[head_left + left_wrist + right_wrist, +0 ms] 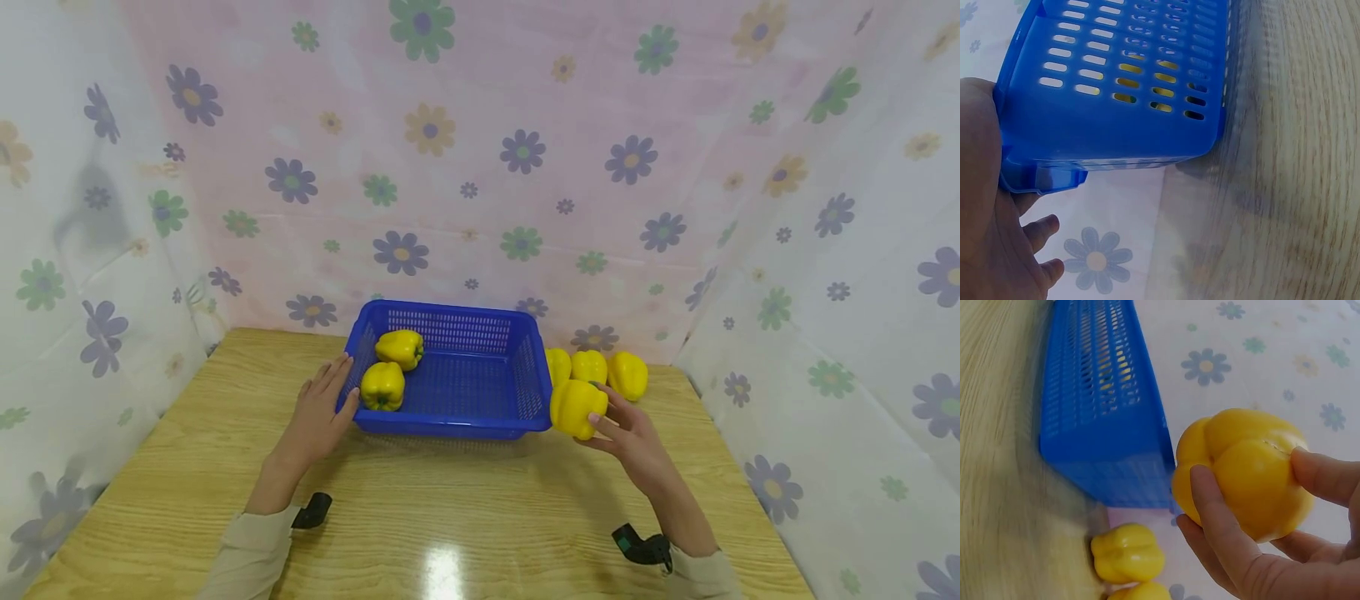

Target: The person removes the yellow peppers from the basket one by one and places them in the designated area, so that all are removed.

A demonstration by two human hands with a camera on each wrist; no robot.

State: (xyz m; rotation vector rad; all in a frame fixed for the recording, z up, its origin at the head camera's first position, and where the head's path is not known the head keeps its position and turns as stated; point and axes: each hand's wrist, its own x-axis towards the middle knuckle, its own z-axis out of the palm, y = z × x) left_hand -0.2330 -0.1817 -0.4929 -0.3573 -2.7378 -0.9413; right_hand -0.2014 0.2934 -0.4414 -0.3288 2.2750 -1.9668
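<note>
My right hand (633, 442) pinches a yellow bell pepper (579, 409) at the basket's right front corner, above the table; the right wrist view shows thumb and fingers around that pepper (1244, 472). The blue basket (442, 427) holds two yellow peppers at its left end, one (400, 349) behind the other (382, 387). My left hand (318, 412) rests on the basket's left rim with fingers extended. In the left wrist view, the hand (997, 219) lies along the rim beside the basket's slotted wall (1116, 125).
Right of the basket, three more yellow peppers stand near the table's back edge: one (557, 367) partly hidden by the basket, one (589, 367) in the middle and one (628, 375) at the right. Flowered cloth (472, 150) hangs behind and beside the wooden table (420, 508).
</note>
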